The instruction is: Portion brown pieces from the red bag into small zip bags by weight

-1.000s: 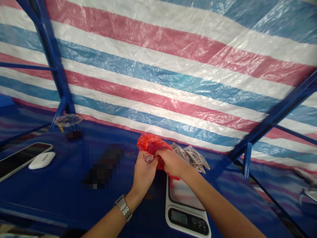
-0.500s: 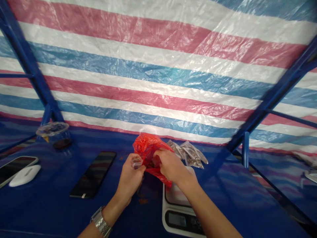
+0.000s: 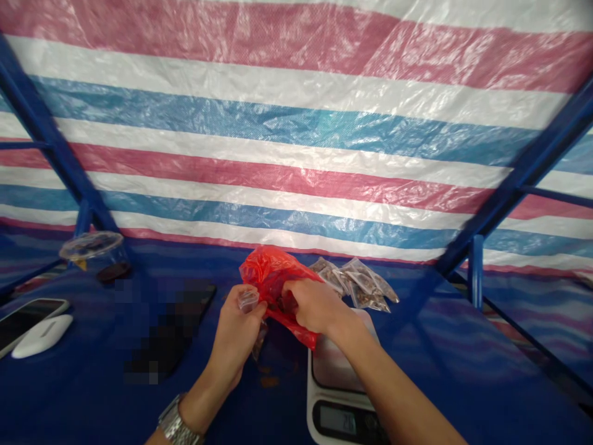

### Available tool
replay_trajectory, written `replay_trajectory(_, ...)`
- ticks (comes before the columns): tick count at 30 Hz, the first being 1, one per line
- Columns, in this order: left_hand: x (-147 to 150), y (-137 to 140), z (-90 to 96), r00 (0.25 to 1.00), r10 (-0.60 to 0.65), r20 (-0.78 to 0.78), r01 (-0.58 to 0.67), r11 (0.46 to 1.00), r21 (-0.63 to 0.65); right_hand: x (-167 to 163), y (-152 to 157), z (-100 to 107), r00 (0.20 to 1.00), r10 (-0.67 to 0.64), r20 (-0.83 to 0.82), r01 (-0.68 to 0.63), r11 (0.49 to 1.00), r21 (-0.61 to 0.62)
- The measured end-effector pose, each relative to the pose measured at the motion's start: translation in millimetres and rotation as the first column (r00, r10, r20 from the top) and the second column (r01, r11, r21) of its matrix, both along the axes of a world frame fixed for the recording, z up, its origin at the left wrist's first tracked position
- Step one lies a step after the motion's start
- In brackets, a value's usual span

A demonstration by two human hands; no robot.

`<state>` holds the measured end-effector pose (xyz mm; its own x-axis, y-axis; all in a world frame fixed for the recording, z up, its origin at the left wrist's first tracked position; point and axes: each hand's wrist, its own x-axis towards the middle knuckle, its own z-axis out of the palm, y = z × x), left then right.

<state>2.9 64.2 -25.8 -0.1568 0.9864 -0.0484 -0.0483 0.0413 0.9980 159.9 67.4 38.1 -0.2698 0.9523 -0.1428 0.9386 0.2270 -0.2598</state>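
My left hand [image 3: 238,321] is closed around a small clear plastic bag [image 3: 249,300], whose mouth stands up between thumb and fingers. Its lower part, with brown contents [image 3: 259,341], hangs below the hand. Against that hand rests a crumpled red plastic bag [image 3: 278,267], its opening turned toward me. The fingers of my right hand [image 3: 317,307] are curled inside the red bag among dark bits; the fingertips are hidden. Under my right forearm sits a white kitchen scale [image 3: 313,395] with a lit display [image 3: 337,419].
Several filled clear bags [image 3: 365,283] lie behind the scale. Leftward on the blue table [image 3: 92,395] are a dark phone-like slab [image 3: 173,334], blurred out, a white case [image 3: 42,337], another phone [image 3: 28,318] and a clear tub [image 3: 104,253]. Striped sheeting [image 3: 296,148] hangs behind blue bars.
My right hand has shifted slightly within the red bag. The small bag's lower part shows more below my left hand. The view has moved a little.
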Motion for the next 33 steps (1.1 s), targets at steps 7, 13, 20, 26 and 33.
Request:
replay_trajectory(7, -2, -6, 6.4, 0.999, 0.033, 0.035, -0.03, 0.995, -0.094, -1, 1, -7, 0.988, 0.054, -0.142, -0.052, 0.998, 0.02)
replay_trajectory(13, -3, -5, 8.2, 0.998, 0.069, -0.014, -0.07, 0.994, -0.087, 2, 3, -15, 0.973, 0.073, -0.219, -0.067, 0.997, 0.033)
replay_trajectory(20, -5, -5, 13.5, 0.992, 0.079, -0.095, -0.076, 0.997, 0.028, 1, 0, -14, 0.966, 0.038, -0.255, -0.033, 0.999, 0.024)
replay_trajectory(26, -7, -3, 14.4, 0.996, 0.067, -0.055, -0.067, 0.998, -0.002, 0, -5, -12, 0.949, 0.046, -0.313, -0.049, 0.999, -0.002)
replay_trajectory(33, -9, -4, 11.3, 0.995, 0.096, -0.003, -0.096, 0.994, -0.057, -3, -7, -8, 0.938, 0.114, -0.328, -0.114, 0.993, 0.02)
